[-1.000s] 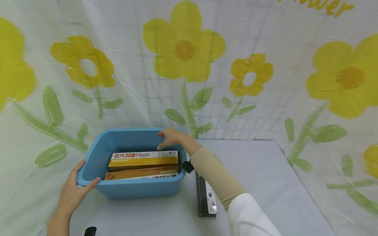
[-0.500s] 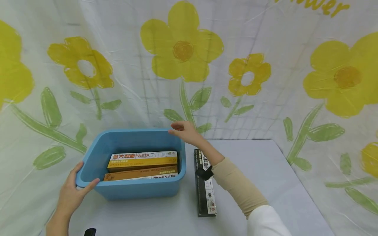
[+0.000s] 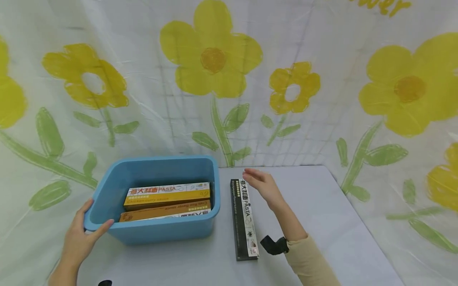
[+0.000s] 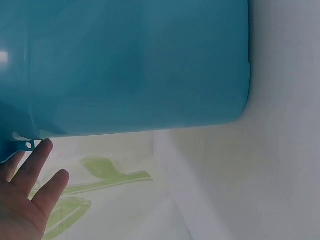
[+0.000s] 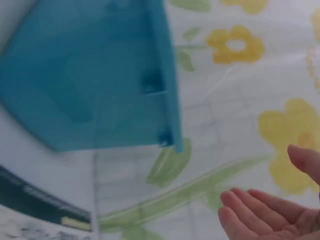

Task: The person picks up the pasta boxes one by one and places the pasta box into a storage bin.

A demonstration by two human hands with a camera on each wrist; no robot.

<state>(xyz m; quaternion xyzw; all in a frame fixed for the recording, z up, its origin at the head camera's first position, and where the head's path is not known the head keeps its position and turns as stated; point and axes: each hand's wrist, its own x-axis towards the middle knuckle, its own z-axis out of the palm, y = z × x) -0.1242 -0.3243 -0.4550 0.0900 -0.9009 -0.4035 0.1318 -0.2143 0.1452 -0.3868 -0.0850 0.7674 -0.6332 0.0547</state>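
My left hand (image 3: 78,238) holds the near left corner of a blue plastic tub (image 3: 168,229), thumb at the front rim and fingers along the left side. Inside the tub lie a yellow pasta box (image 3: 171,197) printed "Chicken curry sauce" and, in front of it, an orange-brown pasta box (image 3: 164,211). To the tub's right, a black-and-white pasta box (image 3: 245,222) lies lengthwise on the table. My right hand (image 3: 262,186) is beside that box's far end, holding nothing, its fingers extended. In the right wrist view, part of the black box (image 5: 45,200) shows below the tub.
A white-covered table (image 3: 297,190) carries the tub and the loose box. Behind it hangs a white sheet (image 3: 257,135) with painted yellow flowers. A black strap piece (image 3: 274,245) sits at my right wrist, and a dark rounded object (image 3: 105,283) shows at the bottom edge.
My right hand has withdrawn from above the tub, passed over its right rim and moved right and nearer to the black box. The left hand stays at the tub's corner; the view shifts slightly.
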